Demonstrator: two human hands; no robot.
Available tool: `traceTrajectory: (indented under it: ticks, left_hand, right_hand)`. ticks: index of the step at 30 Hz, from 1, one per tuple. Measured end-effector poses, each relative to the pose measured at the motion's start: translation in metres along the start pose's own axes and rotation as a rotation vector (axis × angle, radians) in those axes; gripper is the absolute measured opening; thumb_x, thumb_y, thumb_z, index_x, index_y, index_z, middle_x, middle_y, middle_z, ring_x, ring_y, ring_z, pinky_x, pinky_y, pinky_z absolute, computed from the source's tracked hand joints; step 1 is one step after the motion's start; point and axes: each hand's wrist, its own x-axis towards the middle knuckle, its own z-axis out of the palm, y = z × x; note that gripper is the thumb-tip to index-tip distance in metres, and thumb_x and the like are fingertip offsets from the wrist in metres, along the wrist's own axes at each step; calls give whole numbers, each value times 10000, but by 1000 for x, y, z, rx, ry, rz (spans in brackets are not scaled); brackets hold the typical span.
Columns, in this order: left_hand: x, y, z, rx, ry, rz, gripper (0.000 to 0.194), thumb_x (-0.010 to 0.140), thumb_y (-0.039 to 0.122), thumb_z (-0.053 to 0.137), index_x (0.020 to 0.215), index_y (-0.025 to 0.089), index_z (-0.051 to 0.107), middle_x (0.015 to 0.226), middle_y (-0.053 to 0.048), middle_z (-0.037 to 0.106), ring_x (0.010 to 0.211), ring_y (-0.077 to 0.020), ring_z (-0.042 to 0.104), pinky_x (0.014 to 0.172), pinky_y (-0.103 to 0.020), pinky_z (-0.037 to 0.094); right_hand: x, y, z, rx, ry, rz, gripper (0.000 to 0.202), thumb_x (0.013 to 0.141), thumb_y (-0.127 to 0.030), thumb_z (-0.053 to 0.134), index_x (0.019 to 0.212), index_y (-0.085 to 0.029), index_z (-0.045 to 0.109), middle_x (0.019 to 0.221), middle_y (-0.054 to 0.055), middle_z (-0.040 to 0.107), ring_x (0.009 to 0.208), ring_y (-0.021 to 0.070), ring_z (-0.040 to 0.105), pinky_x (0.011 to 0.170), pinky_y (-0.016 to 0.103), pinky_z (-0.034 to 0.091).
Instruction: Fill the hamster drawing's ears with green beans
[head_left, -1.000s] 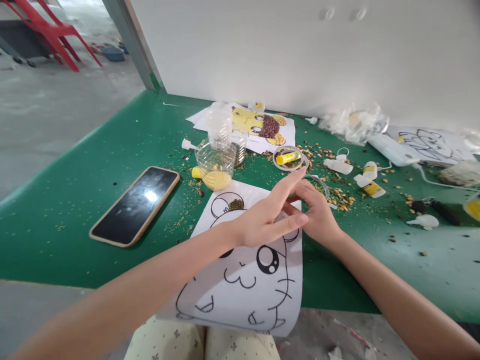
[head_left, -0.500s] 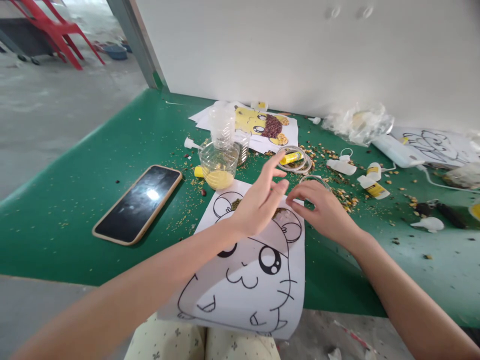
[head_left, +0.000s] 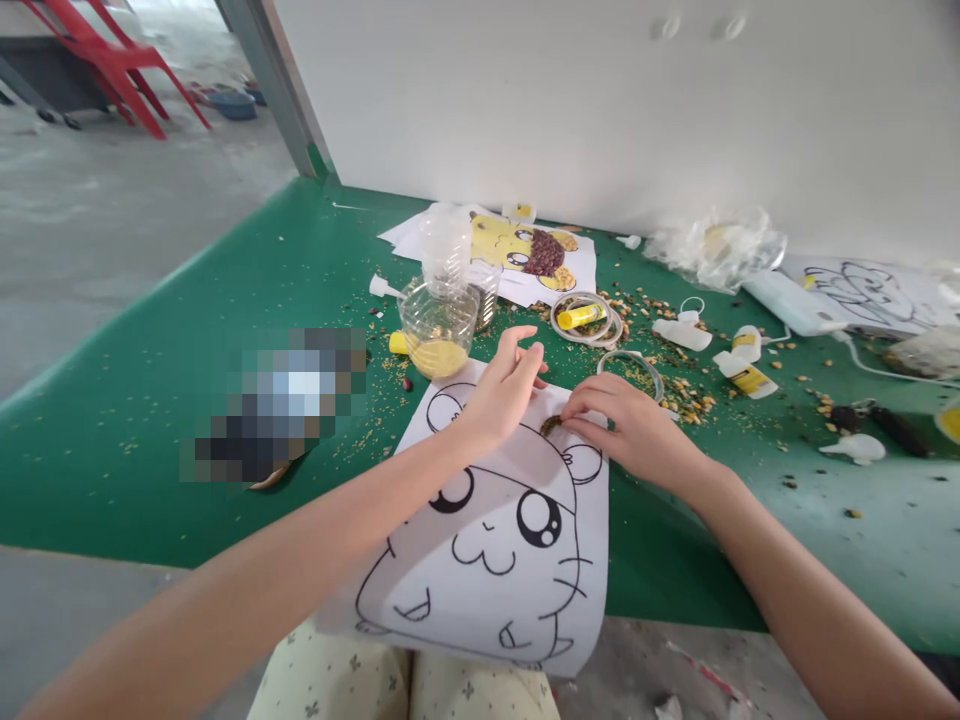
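A white sheet with a printed hamster outline lies at the table's front edge and hangs over it. Above its upper part is my left hand, fingers apart and holding nothing. My right hand is closed in a pinch at the top right of the drawing, beside the ear. Its fingertips touch a small patch of dark green grains; whether any are held between them is too small to tell. Just beyond my left hand stands a clear plastic cup with yellow grains.
Left on the green table lies a pixelated phone. Behind are a partly filled picture and rings around a yellow tube. Small glue bottles, scattered grains, a white device and plastic bags lie to the right.
My left hand has moved down and slightly left. My right hand has come down and left to the dark grains, uncovering a clear ring behind it.
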Motion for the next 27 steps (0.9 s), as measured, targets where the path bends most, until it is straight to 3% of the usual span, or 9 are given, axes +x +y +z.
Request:
traceTrajectory:
  ticks: [10, 27]
  left_hand:
    - [1, -4, 0, -3, -3, -2, 323, 921, 369, 359, 1202, 211, 389, 873, -22, 533, 768, -120, 577, 649, -235, 451]
    - [0, -1, 0, 22, -23, 0, 313, 924, 344, 341, 1191, 191, 395, 827, -10, 513, 792, -126, 554, 728, -265, 454]
  right_hand:
    - [2, 4, -1, 297, 31, 274, 5, 760, -211, 631, 755, -212, 629, 830, -2, 616, 767, 136, 583, 709, 267, 459]
    - [6, 9, 4, 420, 42, 330, 45, 741, -238, 622, 727, -199, 604, 773, 3, 614, 699, 139, 579, 653, 288, 466]
